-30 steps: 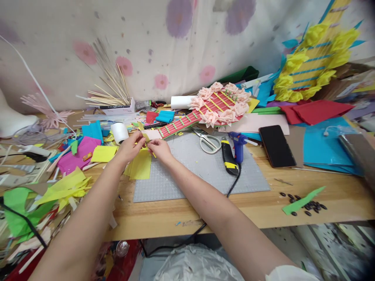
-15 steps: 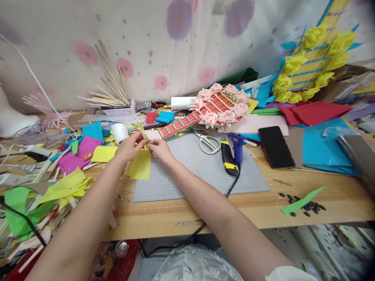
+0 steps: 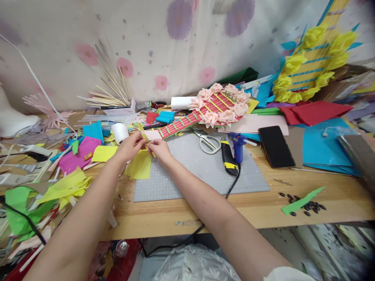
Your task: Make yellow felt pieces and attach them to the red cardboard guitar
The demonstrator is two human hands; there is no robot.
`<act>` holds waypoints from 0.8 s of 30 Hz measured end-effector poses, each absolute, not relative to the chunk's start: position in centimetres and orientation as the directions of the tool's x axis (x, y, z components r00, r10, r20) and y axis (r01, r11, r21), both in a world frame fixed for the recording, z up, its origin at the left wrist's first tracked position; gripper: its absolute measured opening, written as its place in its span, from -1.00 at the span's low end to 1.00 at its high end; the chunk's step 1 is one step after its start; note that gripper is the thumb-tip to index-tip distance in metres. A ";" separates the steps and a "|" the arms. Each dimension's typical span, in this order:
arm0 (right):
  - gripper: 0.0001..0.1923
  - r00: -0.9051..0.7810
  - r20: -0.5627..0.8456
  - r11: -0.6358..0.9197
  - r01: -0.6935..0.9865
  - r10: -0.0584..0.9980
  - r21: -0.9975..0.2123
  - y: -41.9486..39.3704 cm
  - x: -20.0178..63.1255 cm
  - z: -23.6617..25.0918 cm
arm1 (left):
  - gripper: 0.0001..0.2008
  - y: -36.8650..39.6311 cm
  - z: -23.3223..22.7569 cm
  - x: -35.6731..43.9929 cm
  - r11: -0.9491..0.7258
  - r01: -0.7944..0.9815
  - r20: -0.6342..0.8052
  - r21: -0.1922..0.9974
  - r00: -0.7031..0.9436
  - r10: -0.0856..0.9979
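Observation:
My left hand (image 3: 131, 147) and my right hand (image 3: 159, 150) meet over the left edge of the grey cutting mat (image 3: 187, 175). Both are closed in a pinch on a narrow yellow paper strip (image 3: 154, 155), whose end pokes out below the right fingers; the rest of it is mostly covered. Yellow paper sheets (image 3: 141, 167) lie directly beneath the hands. Just beyond my fingertips is the pale head end of a red paper guitar (image 3: 181, 123), with green frets and a body ringed by pink paper flowers (image 3: 211, 118).
On the mat are scissors (image 3: 209, 143), a yellow-black utility knife (image 3: 229, 158) and a blue glue gun (image 3: 238, 146) with a trailing cord. A phone (image 3: 276, 146) and black beads (image 3: 307, 213) lie to the right. Paper scraps (image 3: 66, 187) crowd the left, near a white roll (image 3: 120, 132).
Almost nothing differs. Both hands keep their pinch in the same spot, with only a very slight shift of the fingers and forearms.

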State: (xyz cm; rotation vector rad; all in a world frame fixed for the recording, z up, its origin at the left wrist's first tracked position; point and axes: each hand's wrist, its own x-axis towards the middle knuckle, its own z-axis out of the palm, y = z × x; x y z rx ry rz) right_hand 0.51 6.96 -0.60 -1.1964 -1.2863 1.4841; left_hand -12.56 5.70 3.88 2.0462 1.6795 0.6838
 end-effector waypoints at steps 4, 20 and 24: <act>-0.93 -0.224 -0.163 -0.174 -0.031 0.961 -0.984 6.9 0.5 -0.4 | -0.81 5.6 4.0 -12.4 -0.200 0.790 0.129 0.579 0.153 0.980; -0.88 -0.244 -0.343 -0.385 -0.155 0.907 -0.910 6.5 0.2 1.8 | -0.81 5.4 4.3 -12.2 -0.193 0.885 0.173 0.425 0.130 0.976; -0.90 -0.035 -0.081 -0.071 0.233 0.996 -0.970 5.6 0.4 2.0 | -0.80 5.4 4.4 -12.0 -0.202 0.874 0.164 0.442 0.143 0.976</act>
